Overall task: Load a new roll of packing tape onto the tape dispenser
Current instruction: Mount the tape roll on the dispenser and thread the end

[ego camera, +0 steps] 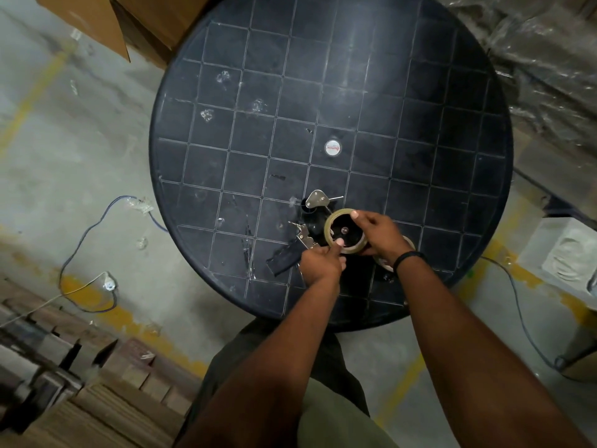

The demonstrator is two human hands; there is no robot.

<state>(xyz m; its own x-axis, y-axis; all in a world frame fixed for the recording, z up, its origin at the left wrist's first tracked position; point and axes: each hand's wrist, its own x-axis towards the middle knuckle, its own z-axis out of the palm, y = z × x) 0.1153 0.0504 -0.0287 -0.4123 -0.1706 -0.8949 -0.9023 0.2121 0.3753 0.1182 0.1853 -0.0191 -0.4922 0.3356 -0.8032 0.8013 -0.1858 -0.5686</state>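
A tape dispenser point(311, 218) with a black body and metal plates lies on the round black table point(258, 101) near its front edge. A clear-brown roll of packing tape point(329, 226) sits around the dispenser's black hub. My left hand point(319, 261) grips the roll's near edge with the thumb pressed on it, next to the dispenser's metal blade end. My right hand point(378, 232) holds the roll's far and right side, one finger over its top rim. Another tape roll point(412, 242) lies partly hidden under my right wrist.
A small white round cap point(332, 147) lies mid-table. Scraps of clear tape stick to the tabletop. Cardboard boxes point(129, 17) stand at the far left, plastic-wrapped goods point(549, 59) at the right. Cables point(87, 240) run over the floor on both sides. Stacked cardboard point(64, 383) lies at lower left.
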